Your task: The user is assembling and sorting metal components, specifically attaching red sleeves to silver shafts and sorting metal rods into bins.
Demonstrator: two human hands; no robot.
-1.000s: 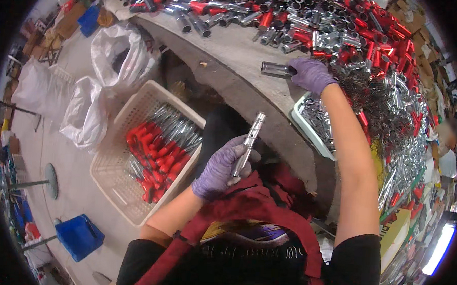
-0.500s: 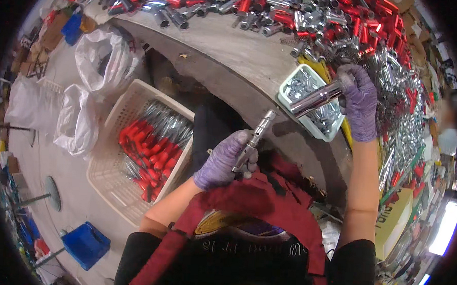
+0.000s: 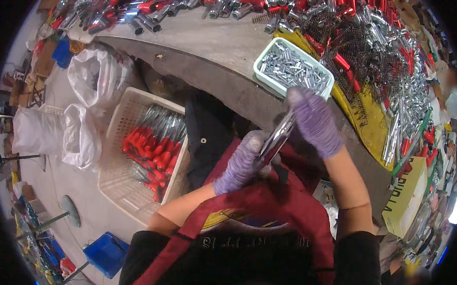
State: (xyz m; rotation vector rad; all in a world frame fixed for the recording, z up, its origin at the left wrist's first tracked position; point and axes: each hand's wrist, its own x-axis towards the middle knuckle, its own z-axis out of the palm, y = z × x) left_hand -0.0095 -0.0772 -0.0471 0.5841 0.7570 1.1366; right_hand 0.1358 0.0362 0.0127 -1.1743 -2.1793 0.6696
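Note:
In purple gloves, my two hands come together in front of my chest on shiny metal parts. My right hand [image 3: 313,121] closes round the upper end of a chrome tube [image 3: 280,135], which slants down to the left. Below, my left hand [image 3: 241,162] is closed at the tube's lower end, where the stepped metal rod it gripped earlier is mostly hidden. Whether the rod sits inside the tube or alongside it, I cannot tell. Just beyond my right hand, a pale green tray [image 3: 330,88] of small metal pins stands on the bench.
Dark coil springs [image 3: 340,38] and red and chrome tubes [image 3: 149,23] heap across the bench [image 3: 202,39]. A yellow cloth [image 3: 364,130] lies by the tray. To my left are a cream crate [image 3: 111,152] of red-handled tools, white sacks [image 3: 81,136] and a blue bin [image 3: 106,254].
My right hand has come down and left with the chrome tube, away from the bench, to meet my left hand. The parts, apart before, now overlap. The view has shifted slightly.

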